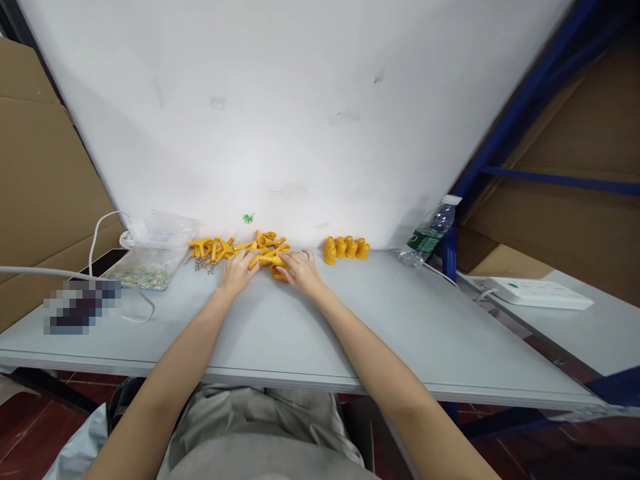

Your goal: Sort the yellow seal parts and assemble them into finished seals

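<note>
Place: workshop, small-pts. type, by appearance. Evid.: plain grey table [280, 340] w/ many matching yellow plastic pcs. [351, 249] in grps.; clear plastic bag [150, 260]; blue metal frame [523, 100], R side; lg. cardboard, L [40, 167] & R [565, 220]; wht. pwr. strip [540, 293] on adj. surface [600, 340]; red tiled flr. [30, 437] below.

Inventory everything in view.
branching plastic parts: many, yellow, around hands
cup-shaped plastic pieces: several, yellow, right of hands
metal bits: several, silvery, left of hands
plastic bottle: one, clear, right
plastic bag: one, clear, left
flat device: one, black, beside bag
cable: some, white, left
power strip: one, white, right
panel: one, white, behind
small mark: one, green, on panel
cardboard: some, brown, both sides
metal frame: one, blue, right
tables: two, grey, centre and right
tiled floor: one, red, below
left hand, right hand: two, bare, on parts
</note>
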`<state>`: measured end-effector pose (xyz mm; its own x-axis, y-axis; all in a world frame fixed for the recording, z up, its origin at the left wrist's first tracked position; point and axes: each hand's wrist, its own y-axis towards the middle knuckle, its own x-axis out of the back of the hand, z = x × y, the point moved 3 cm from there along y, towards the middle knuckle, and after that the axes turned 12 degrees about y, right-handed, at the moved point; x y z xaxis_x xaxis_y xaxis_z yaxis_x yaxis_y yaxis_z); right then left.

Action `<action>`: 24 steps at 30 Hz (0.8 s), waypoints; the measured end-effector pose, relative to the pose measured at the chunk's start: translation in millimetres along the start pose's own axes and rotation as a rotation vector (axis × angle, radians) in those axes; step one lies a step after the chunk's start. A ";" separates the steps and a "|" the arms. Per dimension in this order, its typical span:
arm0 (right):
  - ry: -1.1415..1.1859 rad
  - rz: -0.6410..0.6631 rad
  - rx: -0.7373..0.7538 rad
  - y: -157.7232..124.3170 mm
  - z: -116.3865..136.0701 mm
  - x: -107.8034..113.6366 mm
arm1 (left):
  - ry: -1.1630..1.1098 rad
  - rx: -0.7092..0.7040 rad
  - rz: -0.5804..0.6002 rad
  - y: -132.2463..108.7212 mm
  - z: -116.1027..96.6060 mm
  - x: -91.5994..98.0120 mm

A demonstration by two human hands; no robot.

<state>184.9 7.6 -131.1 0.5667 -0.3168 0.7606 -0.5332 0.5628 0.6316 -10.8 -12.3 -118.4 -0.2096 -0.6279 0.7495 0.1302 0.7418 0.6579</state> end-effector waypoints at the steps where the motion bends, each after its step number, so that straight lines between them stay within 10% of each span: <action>1: 0.002 0.016 -0.013 0.5 0.2 -0.1 | 0.003 -0.019 -0.001 -0.1 -1.8 0.6; 24: -0.017 0.037 -0.042 5.9 7.1 12.0 | -0.019 0.033 -0.023 -0.8 -9.0 3.0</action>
<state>184.1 1.7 -117.1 0.5364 -0.3077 0.7859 -0.5262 0.6060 0.5965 -2.8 -16.9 -116.0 -0.2301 -0.6405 0.7326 0.0928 0.7350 0.6717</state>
